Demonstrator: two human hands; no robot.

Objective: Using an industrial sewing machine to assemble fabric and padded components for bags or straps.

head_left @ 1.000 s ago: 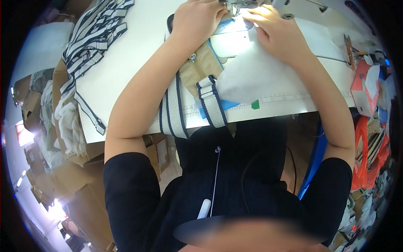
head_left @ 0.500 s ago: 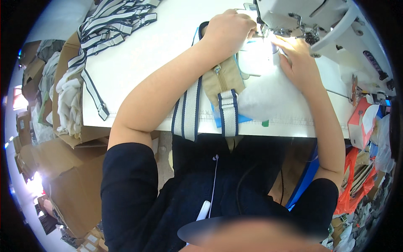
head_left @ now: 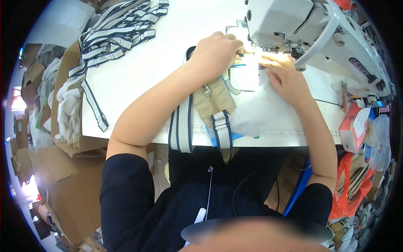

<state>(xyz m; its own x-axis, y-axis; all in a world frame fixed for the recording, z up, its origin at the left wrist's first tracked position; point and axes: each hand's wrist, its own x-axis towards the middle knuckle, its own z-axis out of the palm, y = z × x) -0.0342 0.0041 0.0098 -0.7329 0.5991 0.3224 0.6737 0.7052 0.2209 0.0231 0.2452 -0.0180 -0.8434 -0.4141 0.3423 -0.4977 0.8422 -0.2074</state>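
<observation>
My left hand is curled closed on the edge of a beige zippered fabric piece, left of the needle of a white sewing machine. The piece has a metal zip pull, a blue edge and a short grey webbing strap with navy borders. A longer webbing strap hangs over the table's front edge. My right hand lies with fingers stretched out beside the needle, over a thin white sheet. Glare from the machine lamp hides the fabric under the needle.
A heap of striped webbing straps lies at the table's far left, one strap trailing forward. Beside it stands a cardboard box with white cloth. At right are small scissors, a red and white box and a red plastic bag.
The whole view has shifted, so the table and machine sit lower and a little further left in the picture. Both hands stay by the needle, with the grip looking the same.
</observation>
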